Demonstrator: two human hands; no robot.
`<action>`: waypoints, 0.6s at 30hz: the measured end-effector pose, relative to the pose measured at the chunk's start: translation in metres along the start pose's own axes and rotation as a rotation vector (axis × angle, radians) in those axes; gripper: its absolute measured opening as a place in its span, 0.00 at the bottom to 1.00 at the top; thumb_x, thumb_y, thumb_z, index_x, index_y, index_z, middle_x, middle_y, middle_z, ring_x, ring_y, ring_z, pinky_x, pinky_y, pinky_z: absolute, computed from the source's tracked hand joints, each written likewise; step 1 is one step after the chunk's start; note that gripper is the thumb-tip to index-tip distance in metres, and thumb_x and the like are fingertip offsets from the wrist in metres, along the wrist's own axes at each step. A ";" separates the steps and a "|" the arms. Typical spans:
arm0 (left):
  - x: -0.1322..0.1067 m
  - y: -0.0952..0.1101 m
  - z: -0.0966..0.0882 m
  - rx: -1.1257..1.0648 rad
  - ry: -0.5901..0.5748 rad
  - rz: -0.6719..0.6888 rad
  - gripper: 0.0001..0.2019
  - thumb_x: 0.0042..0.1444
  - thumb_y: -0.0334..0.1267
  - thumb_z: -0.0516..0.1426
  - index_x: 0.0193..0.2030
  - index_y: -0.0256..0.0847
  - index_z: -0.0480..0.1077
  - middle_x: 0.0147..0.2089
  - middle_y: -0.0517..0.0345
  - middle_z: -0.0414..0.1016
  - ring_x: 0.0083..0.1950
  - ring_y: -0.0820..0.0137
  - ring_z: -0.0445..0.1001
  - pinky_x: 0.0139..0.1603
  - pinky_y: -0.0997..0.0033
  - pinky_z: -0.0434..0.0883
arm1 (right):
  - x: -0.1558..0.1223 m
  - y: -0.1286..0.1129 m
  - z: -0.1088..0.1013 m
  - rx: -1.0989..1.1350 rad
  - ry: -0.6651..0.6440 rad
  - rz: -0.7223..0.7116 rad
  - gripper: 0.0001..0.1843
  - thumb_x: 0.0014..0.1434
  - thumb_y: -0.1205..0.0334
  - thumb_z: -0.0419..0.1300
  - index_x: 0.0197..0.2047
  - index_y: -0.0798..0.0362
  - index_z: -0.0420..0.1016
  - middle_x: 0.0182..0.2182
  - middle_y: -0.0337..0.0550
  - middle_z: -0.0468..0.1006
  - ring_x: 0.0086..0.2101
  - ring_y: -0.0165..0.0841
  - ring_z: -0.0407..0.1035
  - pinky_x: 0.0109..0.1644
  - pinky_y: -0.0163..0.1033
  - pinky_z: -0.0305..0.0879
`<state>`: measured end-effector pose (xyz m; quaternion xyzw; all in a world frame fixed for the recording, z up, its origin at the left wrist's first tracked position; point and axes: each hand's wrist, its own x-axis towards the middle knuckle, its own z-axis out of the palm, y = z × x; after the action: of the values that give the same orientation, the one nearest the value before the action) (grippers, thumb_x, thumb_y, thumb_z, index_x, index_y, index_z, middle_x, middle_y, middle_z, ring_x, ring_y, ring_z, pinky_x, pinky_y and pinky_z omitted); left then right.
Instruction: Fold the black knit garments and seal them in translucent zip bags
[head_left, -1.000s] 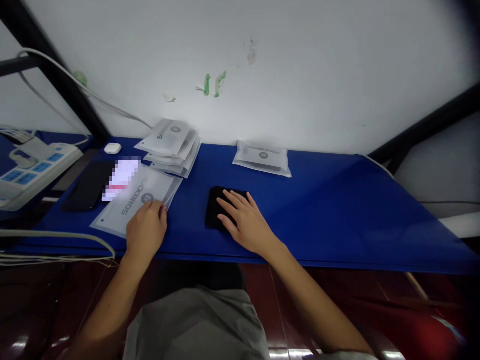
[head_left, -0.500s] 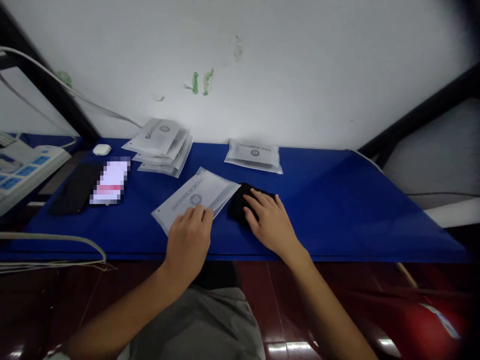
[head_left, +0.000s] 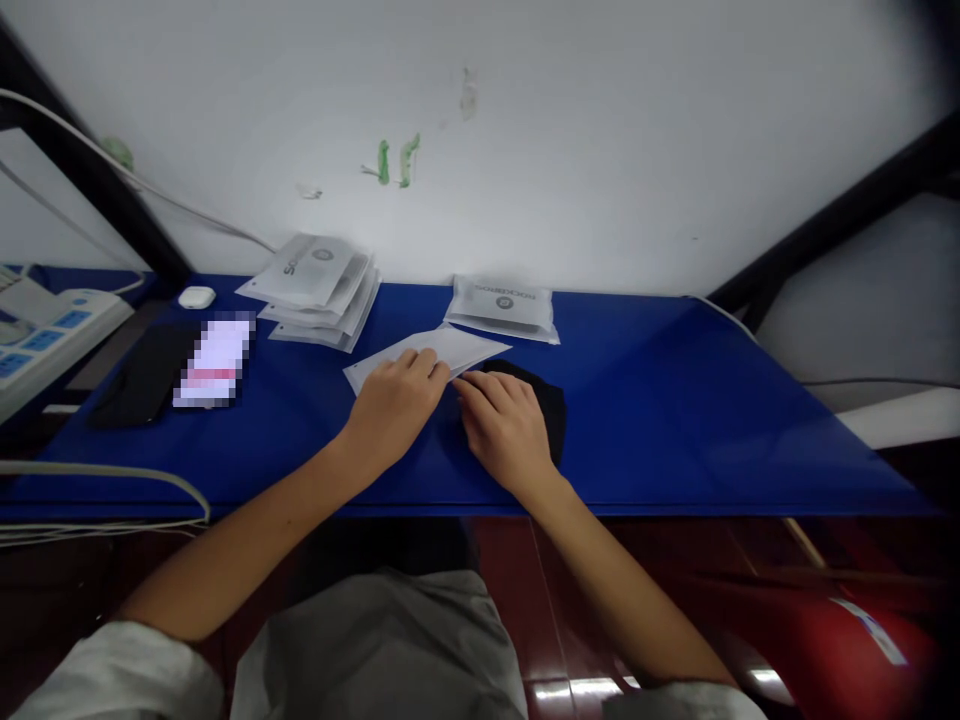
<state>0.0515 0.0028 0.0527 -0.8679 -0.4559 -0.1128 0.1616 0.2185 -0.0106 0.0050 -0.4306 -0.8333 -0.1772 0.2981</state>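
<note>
A frosted plastic bag lies tilted on the blue table, its near edge lifted. My left hand is closed on that near edge, fingers bent over it. Close beside it, my right hand has its fingers curled together, tips at the same edge of the bag. Its thumb and the exact grip are partly hidden. Under and behind my right hand rests a black folded item, seemingly of cloth, partly covered by the hand.
A pile of several frosted bags with printed lettering stands at the back left. Another filled bag lies against the wall. Leftward are a white earphone case, a lit phone, a dark phone and a power strip.
My left hand has moved right and away from me with the bag, which has turned and tilted. My right hand has slid left off the black item to the bag's edge.
</note>
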 end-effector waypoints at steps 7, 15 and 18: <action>-0.006 -0.009 0.008 -0.047 0.032 0.002 0.12 0.63 0.27 0.46 0.38 0.38 0.70 0.35 0.53 0.72 0.40 0.65 0.72 0.36 0.68 0.68 | 0.007 0.000 0.004 -0.031 -0.144 0.060 0.17 0.66 0.68 0.47 0.47 0.52 0.76 0.41 0.49 0.77 0.41 0.39 0.65 0.41 0.44 0.58; -0.023 -0.015 0.011 -0.051 0.000 -0.110 0.11 0.61 0.26 0.49 0.39 0.37 0.72 0.38 0.52 0.74 0.41 0.63 0.73 0.36 0.66 0.68 | 0.010 -0.002 0.010 -0.097 -0.212 -0.014 0.15 0.64 0.70 0.49 0.40 0.52 0.77 0.36 0.47 0.76 0.37 0.38 0.62 0.37 0.43 0.52; -0.028 -0.021 0.011 -0.051 0.060 -0.208 0.12 0.62 0.27 0.48 0.41 0.38 0.72 0.38 0.53 0.74 0.40 0.64 0.74 0.34 0.68 0.68 | 0.009 -0.002 0.010 -0.122 -0.232 -0.052 0.13 0.62 0.72 0.51 0.38 0.52 0.76 0.34 0.45 0.76 0.35 0.38 0.61 0.36 0.43 0.51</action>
<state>0.0193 -0.0027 0.0370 -0.8161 -0.5354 -0.1665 0.1403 0.2095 -0.0007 0.0026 -0.4438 -0.8607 -0.1841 0.1682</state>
